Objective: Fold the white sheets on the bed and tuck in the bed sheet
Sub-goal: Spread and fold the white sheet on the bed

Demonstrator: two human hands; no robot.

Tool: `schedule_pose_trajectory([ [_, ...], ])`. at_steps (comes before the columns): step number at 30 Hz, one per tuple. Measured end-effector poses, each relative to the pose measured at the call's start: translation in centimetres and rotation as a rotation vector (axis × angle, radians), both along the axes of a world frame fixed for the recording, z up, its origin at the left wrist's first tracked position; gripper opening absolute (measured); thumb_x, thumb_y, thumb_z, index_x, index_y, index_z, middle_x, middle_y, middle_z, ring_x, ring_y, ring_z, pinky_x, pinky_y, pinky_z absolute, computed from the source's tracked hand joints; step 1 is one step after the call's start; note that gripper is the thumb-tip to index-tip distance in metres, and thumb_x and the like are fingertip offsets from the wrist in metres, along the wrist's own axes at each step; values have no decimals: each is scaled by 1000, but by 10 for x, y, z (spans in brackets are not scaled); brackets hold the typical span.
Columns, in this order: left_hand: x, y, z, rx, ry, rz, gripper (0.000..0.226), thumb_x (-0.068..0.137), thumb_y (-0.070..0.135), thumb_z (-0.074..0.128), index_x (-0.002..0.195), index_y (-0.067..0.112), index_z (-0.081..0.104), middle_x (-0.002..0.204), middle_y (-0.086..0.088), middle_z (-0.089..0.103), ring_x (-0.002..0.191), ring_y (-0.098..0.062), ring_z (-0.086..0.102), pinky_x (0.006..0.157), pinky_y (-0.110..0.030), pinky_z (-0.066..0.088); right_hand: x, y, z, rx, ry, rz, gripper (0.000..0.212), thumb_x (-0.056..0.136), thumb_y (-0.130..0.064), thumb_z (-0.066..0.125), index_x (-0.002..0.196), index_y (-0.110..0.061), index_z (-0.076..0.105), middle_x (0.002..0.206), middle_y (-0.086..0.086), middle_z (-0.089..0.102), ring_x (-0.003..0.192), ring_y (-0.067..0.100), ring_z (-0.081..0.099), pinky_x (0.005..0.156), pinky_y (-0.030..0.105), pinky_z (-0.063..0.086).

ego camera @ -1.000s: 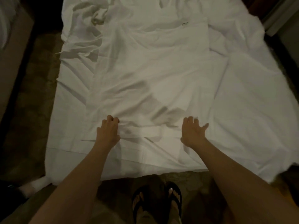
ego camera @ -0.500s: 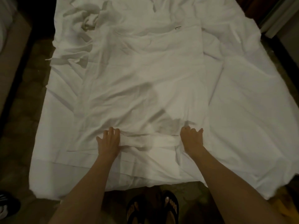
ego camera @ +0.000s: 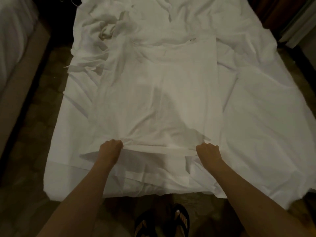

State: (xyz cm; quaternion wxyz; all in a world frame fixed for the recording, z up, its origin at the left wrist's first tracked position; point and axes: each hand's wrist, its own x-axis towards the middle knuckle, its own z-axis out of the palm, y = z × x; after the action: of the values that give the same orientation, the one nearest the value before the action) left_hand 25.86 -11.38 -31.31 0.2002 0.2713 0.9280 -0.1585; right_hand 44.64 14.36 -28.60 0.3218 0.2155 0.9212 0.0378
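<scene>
Both my hands are fisted on the folded white sheet's (ego camera: 159, 100) near edge, left hand (ego camera: 111, 147) and right hand (ego camera: 207, 151) bunching fabric; it lies mid-bed on the rumpled bed sheet (ego camera: 265, 117).

Both arms reach forward, hands curled into fists.
The left hand (ego camera: 111, 148) and the right hand (ego camera: 207, 152) sit level, well apart, knuckles up, each grip closed on cloth.

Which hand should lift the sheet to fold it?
Probably both: the left hand and right hand each grip the near edge of the folded white sheet, equally placed.
</scene>
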Motion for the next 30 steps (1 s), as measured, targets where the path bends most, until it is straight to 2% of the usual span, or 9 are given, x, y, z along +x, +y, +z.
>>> schedule_pose_trajectory([
  [5, 17, -17, 20, -13, -94, -34, 32, 100, 13, 37, 126, 16, 54, 126, -10, 55, 117, -26, 54, 95, -30, 41, 25, -21, 21, -3, -54, -25, 30, 94, -4, 52, 122, -14, 54, 125, 1, 56, 114, 18, 56, 104, 37, 36],
  [8, 22, -32, 37, 61, -223, -40, 27, 99, 18, 42, 122, 13, 57, 124, -11, 56, 114, -26, 54, 93, -28, 40, 42, -37, 37, 12, -114, -53, 32, 96, -5, 49, 127, -14, 52, 129, 2, 53, 118, 18, 54, 107, 41, 36],
  [11, 17, -42, 55, 157, -277, -18, 25, 97, 23, 51, 117, 13, 61, 121, -11, 59, 110, -26, 56, 91, -28, 42, 50, -48, 50, 29, -111, -78, 29, 99, -7, 44, 125, -14, 53, 127, 1, 55, 116, 17, 55, 104, 40, 41],
  [17, -16, -44, 79, 371, -174, 65, 20, 93, 22, 56, 107, 14, 69, 113, -9, 66, 102, -26, 62, 86, -30, 45, 25, -42, 79, 121, -110, -83, 38, 94, -3, 49, 131, -12, 48, 131, 4, 51, 121, 22, 53, 103, 43, 43],
  [19, -32, -38, 85, 426, -148, 77, 21, 94, 21, 53, 107, 14, 69, 112, -10, 66, 101, -28, 61, 86, -33, 46, 10, -32, 84, 184, -52, -82, 34, 94, -3, 49, 126, -14, 54, 125, 2, 56, 115, 20, 58, 97, 37, 46],
  [22, -57, -22, 93, 471, -94, 72, 23, 96, 21, 50, 107, 13, 68, 109, -11, 66, 99, -30, 61, 85, -35, 46, -14, -10, 92, 250, 22, -95, 28, 92, -5, 52, 116, -18, 61, 114, -3, 62, 107, 16, 62, 89, 29, 43],
  [27, -104, 24, 97, 525, -29, 47, 24, 98, 22, 48, 106, 12, 68, 107, -10, 67, 98, -30, 61, 81, -35, 45, -66, 41, 95, 296, 47, -50, 30, 89, -10, 55, 117, -21, 56, 119, -3, 59, 119, 19, 47, 98, 32, 33],
  [30, -134, 54, 93, 499, -20, 42, 25, 99, 23, 47, 107, 11, 67, 108, -9, 67, 100, -29, 60, 82, -35, 45, -97, 75, 85, 252, 70, -63, 28, 90, -8, 54, 115, -20, 57, 117, -2, 59, 119, 20, 44, 93, 30, 36],
])
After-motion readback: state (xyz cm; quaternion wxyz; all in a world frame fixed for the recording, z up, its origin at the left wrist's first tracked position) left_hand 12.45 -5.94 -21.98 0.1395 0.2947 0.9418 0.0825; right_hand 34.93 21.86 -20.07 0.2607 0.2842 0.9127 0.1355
